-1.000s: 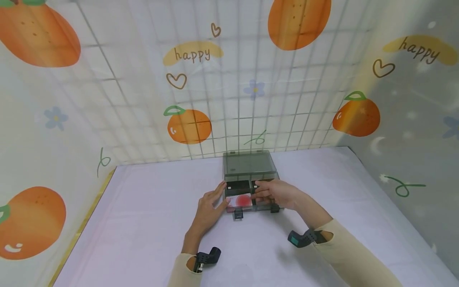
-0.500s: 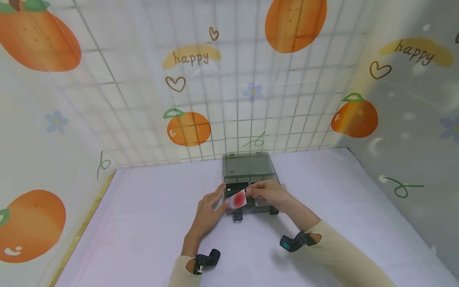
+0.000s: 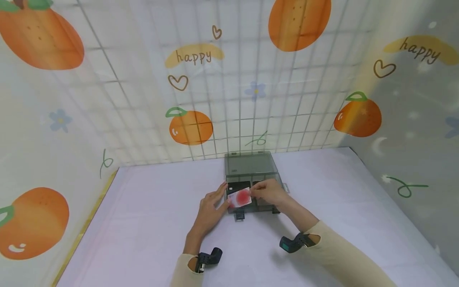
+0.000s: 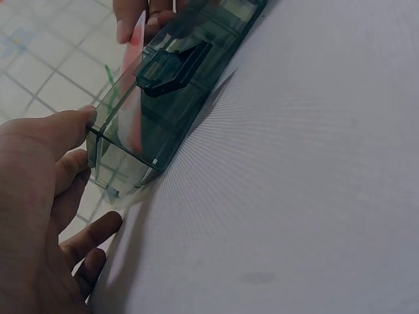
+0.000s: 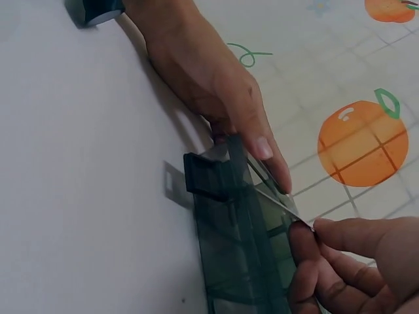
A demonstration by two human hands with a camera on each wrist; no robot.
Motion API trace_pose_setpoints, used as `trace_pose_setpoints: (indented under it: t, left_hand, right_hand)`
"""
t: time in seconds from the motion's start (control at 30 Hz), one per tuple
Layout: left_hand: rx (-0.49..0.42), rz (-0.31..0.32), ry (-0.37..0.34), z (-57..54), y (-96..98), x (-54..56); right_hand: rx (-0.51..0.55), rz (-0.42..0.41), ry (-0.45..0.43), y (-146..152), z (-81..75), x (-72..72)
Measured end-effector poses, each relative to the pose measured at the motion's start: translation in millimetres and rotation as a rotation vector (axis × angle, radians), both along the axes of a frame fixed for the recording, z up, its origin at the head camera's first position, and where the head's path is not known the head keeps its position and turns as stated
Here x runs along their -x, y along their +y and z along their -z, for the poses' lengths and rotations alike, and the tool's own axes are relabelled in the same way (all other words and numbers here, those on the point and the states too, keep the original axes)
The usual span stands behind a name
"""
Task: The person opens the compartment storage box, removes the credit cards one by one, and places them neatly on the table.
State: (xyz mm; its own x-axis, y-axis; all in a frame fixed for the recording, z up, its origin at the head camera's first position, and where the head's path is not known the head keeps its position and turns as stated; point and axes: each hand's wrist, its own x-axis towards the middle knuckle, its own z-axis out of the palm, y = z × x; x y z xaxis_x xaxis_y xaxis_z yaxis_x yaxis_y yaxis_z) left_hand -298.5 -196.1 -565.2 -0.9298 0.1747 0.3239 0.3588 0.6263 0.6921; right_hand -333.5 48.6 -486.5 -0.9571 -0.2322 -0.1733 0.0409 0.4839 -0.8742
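A dark translucent compartment box (image 3: 266, 208) stands on the white table with its lid laid open. My right hand (image 3: 271, 192) pinches the right edge of a white card (image 3: 236, 200) with a red circle, between thumb and forefinger. The card lies slightly tilted over the front left compartment; seen from the right wrist, the card (image 5: 283, 205) slants across the box rim. My left hand (image 3: 208, 212) rests along the box's left side, its thumb at the front corner of the box (image 4: 173, 118). Behind the white card, a black card (image 3: 238, 185) sits in the back left compartment.
The see-through lid (image 3: 250, 164) leans back toward the curtain (image 3: 201, 91) printed with oranges. Two dark latches, one of them the left latch (image 3: 240, 216), stick out at the box's front. Each wrist wears a small black camera, such as the right one (image 3: 294, 242).
The white card lay lower in the front left compartment, was then tilted up steeply at its right end, and now leans flatter. My right hand moved left to pinch it; my left hand stayed.
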Motion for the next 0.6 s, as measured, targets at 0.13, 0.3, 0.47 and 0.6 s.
trace_pose_setpoints:
  t: [0.13, 0.3, 0.47, 0.6]
  left_hand:
    - [-0.006, 0.009, -0.002, -0.8, 0.0, 0.0]
    - [0.007, 0.005, -0.011, -1.0, 0.2, 0.9]
    - [0.000, 0.000, -0.010, -0.1, 0.2, 0.6]
    - [0.004, 0.000, 0.003, 1.0, 1.1, 0.8]
  right_hand:
    - [-0.023, 0.022, 0.006, 8, -1.2, 0.5]
    - [-0.031, 0.041, 0.034, 20, -3.8, 0.4]
    - [-0.036, 0.068, 0.029, 29, -8.5, -3.0]
    - [-0.027, 0.081, 0.026, 36, -11.3, -7.3]
